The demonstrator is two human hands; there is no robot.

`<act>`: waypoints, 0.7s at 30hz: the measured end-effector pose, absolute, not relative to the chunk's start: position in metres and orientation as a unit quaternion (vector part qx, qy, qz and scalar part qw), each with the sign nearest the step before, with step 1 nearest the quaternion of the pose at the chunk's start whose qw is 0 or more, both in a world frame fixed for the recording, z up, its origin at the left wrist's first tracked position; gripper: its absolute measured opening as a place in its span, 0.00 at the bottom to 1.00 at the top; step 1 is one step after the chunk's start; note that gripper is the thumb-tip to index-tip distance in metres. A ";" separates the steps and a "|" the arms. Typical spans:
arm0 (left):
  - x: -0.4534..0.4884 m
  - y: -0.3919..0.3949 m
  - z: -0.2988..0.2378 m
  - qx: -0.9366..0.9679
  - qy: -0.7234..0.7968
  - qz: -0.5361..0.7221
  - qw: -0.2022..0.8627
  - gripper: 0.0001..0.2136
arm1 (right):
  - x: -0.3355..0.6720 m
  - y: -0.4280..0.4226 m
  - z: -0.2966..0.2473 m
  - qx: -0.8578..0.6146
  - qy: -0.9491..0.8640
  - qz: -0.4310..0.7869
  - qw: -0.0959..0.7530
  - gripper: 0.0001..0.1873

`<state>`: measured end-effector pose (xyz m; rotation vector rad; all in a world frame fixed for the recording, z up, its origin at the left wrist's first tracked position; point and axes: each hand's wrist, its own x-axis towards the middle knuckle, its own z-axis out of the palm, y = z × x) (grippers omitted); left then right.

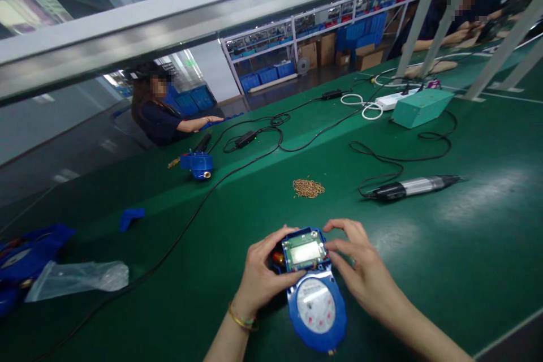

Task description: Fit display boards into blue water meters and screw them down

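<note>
A blue water meter (317, 308) with a round white dial lies on the green bench right in front of me. Its upper housing is uncovered and shows a green circuit board (304, 250) with a pale display. My left hand (263, 271) is wrapped round the left side of that housing, its thumb across the lower edge. At the right edge of the housing is my right hand (357, 260), fingers apart and slightly bent, with fingertips close to or touching the rim. Beyond the meter lies a small heap of brass-coloured screws (309, 188).
An electric screwdriver (413, 186) lies right, its cable running back to a teal box (422, 107) and a power strip (394, 99). Cables cross the bench. Another blue meter (198, 165), a blue bracket (131, 218) and a plastic bag (80, 281) lie left. A co-worker (159, 113) sits opposite.
</note>
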<state>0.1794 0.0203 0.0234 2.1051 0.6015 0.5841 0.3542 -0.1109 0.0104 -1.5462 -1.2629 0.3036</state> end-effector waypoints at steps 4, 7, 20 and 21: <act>0.180 0.020 0.027 0.846 0.243 0.233 0.414 0.28 | 0.349 -0.110 0.009 -0.648 -0.502 0.166 0.548 0.12; 0.181 0.021 0.029 0.845 0.240 0.239 0.413 0.28 | 0.346 -0.110 0.008 -0.637 -0.490 0.209 0.558 0.12; 0.180 0.021 0.024 0.845 0.242 0.254 0.405 0.29 | 0.347 -0.107 0.005 -0.630 -0.473 0.276 0.550 0.13; 0.180 0.021 0.023 0.845 0.240 0.256 0.404 0.29 | 0.346 -0.107 0.005 -0.637 -0.471 0.269 0.548 0.13</act>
